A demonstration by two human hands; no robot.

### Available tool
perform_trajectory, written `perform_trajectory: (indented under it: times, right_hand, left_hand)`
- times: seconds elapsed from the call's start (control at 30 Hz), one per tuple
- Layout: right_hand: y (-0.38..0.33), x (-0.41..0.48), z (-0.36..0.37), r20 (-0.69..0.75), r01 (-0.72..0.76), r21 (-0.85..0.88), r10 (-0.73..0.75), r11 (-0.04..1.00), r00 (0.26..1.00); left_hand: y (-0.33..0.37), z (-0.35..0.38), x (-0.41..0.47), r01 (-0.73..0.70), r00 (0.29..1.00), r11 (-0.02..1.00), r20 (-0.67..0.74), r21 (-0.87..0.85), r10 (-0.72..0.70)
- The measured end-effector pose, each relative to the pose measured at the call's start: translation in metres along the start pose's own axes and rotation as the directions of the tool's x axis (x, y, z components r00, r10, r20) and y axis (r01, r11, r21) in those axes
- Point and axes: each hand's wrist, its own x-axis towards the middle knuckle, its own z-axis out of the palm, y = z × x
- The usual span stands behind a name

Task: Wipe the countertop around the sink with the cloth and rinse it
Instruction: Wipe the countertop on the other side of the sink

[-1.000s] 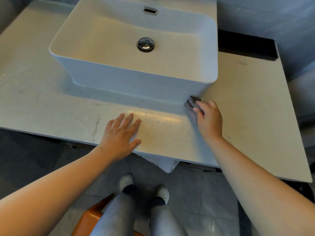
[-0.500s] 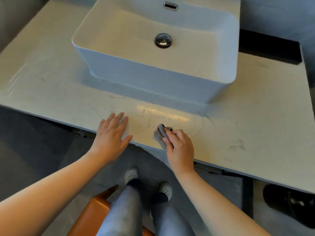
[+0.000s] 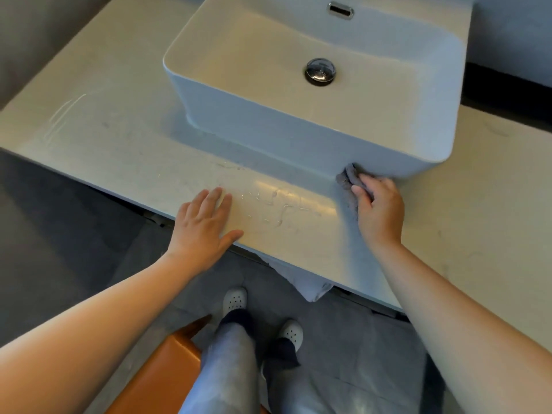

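A white rectangular vessel sink (image 3: pixel 268 124) stands on a pale marble countertop (image 3: pixel 125 144). My right hand (image 3: pixel 379 210) grips a small grey cloth (image 3: pixel 346 182) and presses it on the counter against the sink's front right base. My left hand (image 3: pixel 206 225) lies flat with straight fingers on the counter's front edge, left of a wet, shiny patch (image 3: pixel 283 204). Most of the cloth is hidden under my right hand.
The sink's metal drain plug (image 3: pixel 320 70) and overflow slot (image 3: pixel 340 9) show in the basin. A white towel (image 3: pixel 307 285) hangs below the counter edge. An orange stool (image 3: pixel 161 372) stands by my legs and white shoes on the grey floor.
My right hand swept the cloth from the sink's front right corner to the counter's front edge, then back up against the sink base. My left hand stayed flat on the counter edge.
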Motion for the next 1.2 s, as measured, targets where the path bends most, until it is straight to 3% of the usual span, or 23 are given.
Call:
perform_trajectory:
  times: [0.1,0.2,0.3,0.43,0.53,0.63,0.73,0.87,1.0,1.2]
  right_hand:
    - [0.002,-0.005,0.024,0.026,0.003,-0.020,-0.003,1.000,1.000]
    - [-0.011,-0.020,0.041,-0.037,-0.046,-0.095,0.042,0.994,0.998]
    - [-0.027,-0.045,0.053,0.039,0.124,-0.114,-0.120,0.986,0.992]
    - [-0.045,-0.083,0.061,0.140,0.219,-0.109,-0.203,0.970,0.969]
    - [-0.059,-0.103,0.060,0.284,0.252,0.007,-0.243,0.968,0.927]
    - [-0.071,-0.107,0.052,0.423,0.127,0.210,-0.207,0.970,0.882]
    - [-0.078,-0.085,0.039,0.299,0.034,0.266,-0.116,0.963,0.947]
    - [-0.072,-0.026,0.032,0.142,0.114,0.139,-0.134,0.984,0.981]
    - [-0.052,0.013,0.050,0.127,0.093,0.000,-0.092,0.996,0.988]
    - [-0.054,-0.004,0.081,0.065,0.069,-0.079,-0.064,0.994,0.996]
  left_hand:
    - [-0.001,0.002,0.000,0.002,1.000,1.000,0.002,-0.003,-0.002]
    - [-0.001,0.002,0.000,-0.003,1.000,1.000,-0.001,-0.008,0.003]
    - [0.000,0.000,-0.001,-0.001,1.000,1.000,0.004,-0.005,0.001]
    - [-0.010,-0.012,0.003,-0.058,0.997,0.997,0.042,-0.041,0.060]
    - [-0.029,-0.025,0.001,-0.070,0.997,0.997,0.013,-0.035,0.070]
    - [-0.042,-0.024,-0.003,0.071,0.997,0.997,0.004,-0.010,-0.071]
    - [-0.044,-0.019,0.000,0.126,0.991,0.990,0.049,-0.069,-0.123]
    - [-0.048,-0.012,0.003,0.094,0.993,0.993,0.080,-0.068,-0.088]
    - [-0.050,-0.005,0.003,0.081,0.993,0.997,0.085,-0.013,-0.079]
    - [-0.053,-0.003,0.004,0.075,0.993,0.997,0.086,0.007,-0.075]
